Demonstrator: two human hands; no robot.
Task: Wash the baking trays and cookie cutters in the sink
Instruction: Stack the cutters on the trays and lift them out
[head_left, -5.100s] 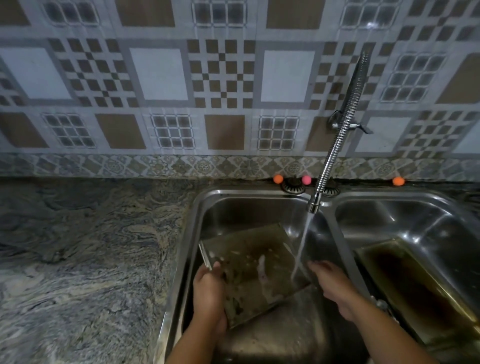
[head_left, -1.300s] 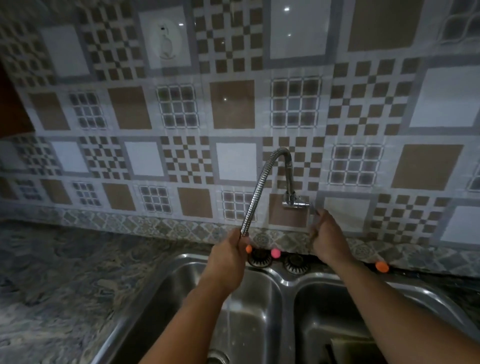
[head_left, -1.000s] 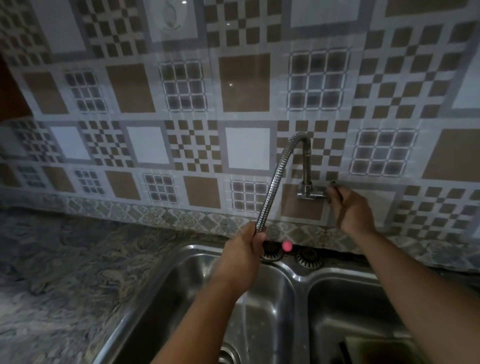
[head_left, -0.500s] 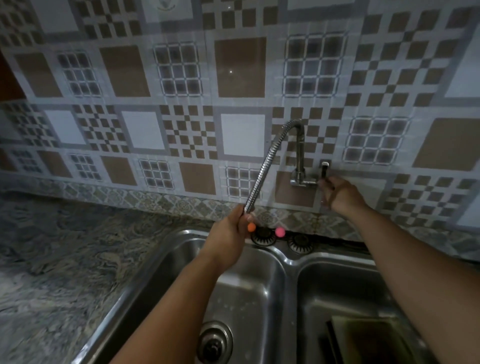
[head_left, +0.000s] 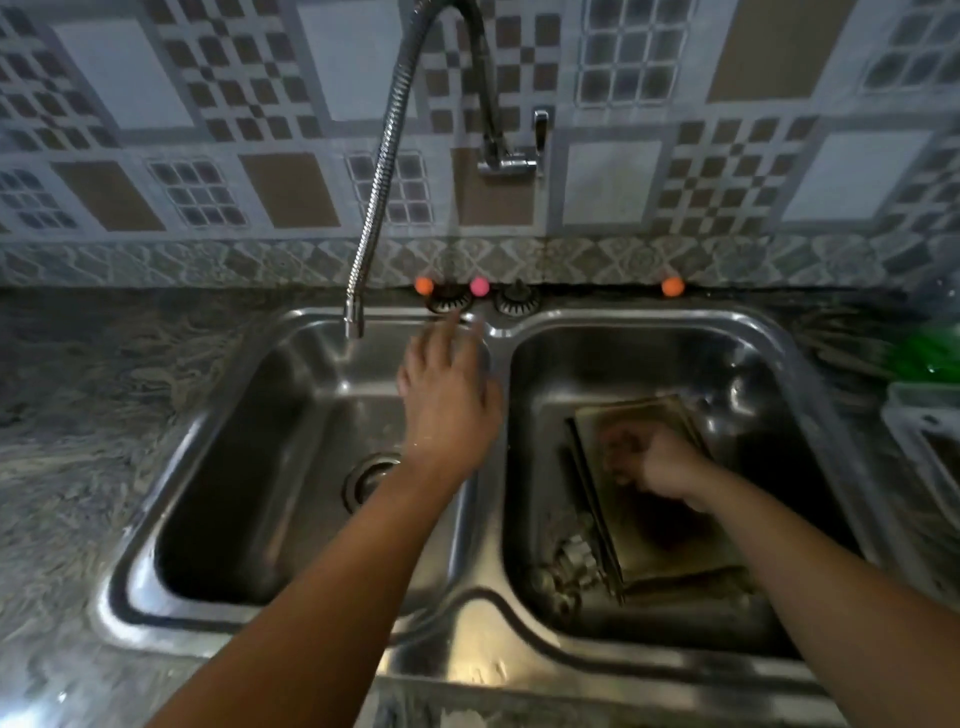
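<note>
Head-camera view: two bare forearms are seen reaching over a double sink (head_left: 467, 644) of two steel basins, one drain (head_left: 371, 480) being visible in the left basin. In the right basin, baking trays (head_left: 670, 540) are stacked at a tilt, their exact number not clear, and the right hand (head_left: 647, 460) is laid on them with curled fingers, whether gripping cannot be told; the left hand (head_left: 447, 400) is held over the divider with fingers spread, grasping nothing. Farther back, one flexible faucet (head_left: 382, 171), two round strainers (head_left: 449, 301) and three small balls (head_left: 479, 286) are set along the tiled wall.
</note>
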